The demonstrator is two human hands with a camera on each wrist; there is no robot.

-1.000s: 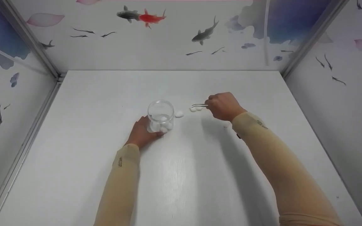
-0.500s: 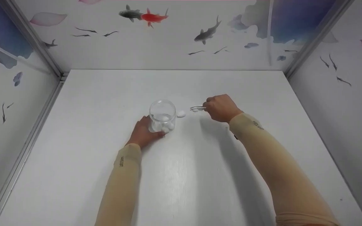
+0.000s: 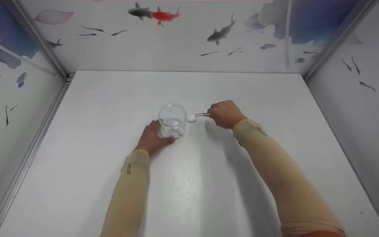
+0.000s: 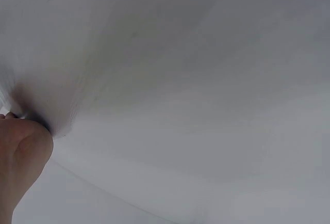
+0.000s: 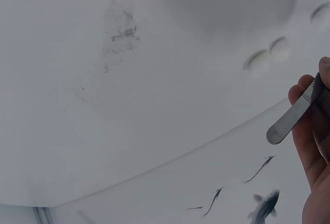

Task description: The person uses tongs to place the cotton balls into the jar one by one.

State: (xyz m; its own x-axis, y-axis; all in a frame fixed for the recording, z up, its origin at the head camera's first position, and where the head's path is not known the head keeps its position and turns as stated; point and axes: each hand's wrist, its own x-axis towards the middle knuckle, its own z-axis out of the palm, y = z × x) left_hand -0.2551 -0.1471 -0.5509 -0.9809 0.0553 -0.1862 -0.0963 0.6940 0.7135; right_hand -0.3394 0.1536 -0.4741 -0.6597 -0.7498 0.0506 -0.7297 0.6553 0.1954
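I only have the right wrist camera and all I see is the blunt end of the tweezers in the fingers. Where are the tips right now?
Observer: In the head view, the tips of the tweezers are at a white ball on the table, just right of a clear jar.
Operator: Is that jar steadied?
Observer: Yes, the left hand grips its base.
Operator: Anything inside it?
Observer: Several white balls lie at the bottom, and the top is open.
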